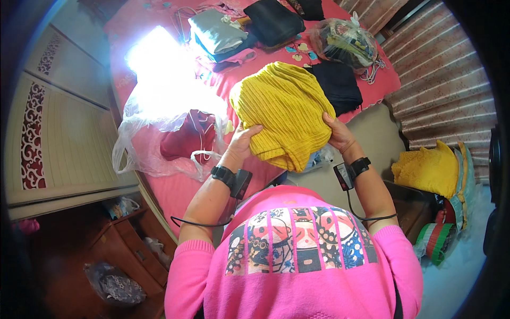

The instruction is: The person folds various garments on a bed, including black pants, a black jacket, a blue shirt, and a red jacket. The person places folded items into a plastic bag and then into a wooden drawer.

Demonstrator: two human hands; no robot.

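Observation:
Between my two hands is a folded yellow ribbed knit garment (283, 111), held up in front of me above the edge of the bed. My left hand (242, 140) grips its lower left side, thumb on top and fingers hidden beneath. At its right side, my right hand (339, 131) pinches it the same way. To the left of the garment lies a clear plastic bag (137, 149) with a dark red garment (185, 137) with white drawstrings in it. Folded black clothing (338, 85) lies just beyond the knit on the right.
A pink bedspread (275, 54) bears a grey folded garment (218, 32), black clothes (275, 22) and a stuffed clear bag (346, 42). Glare whitens the bed's left part. An open cabinet (131, 247) stands at left; yellow cushions (428, 169) and a curtain (442, 79) are at right.

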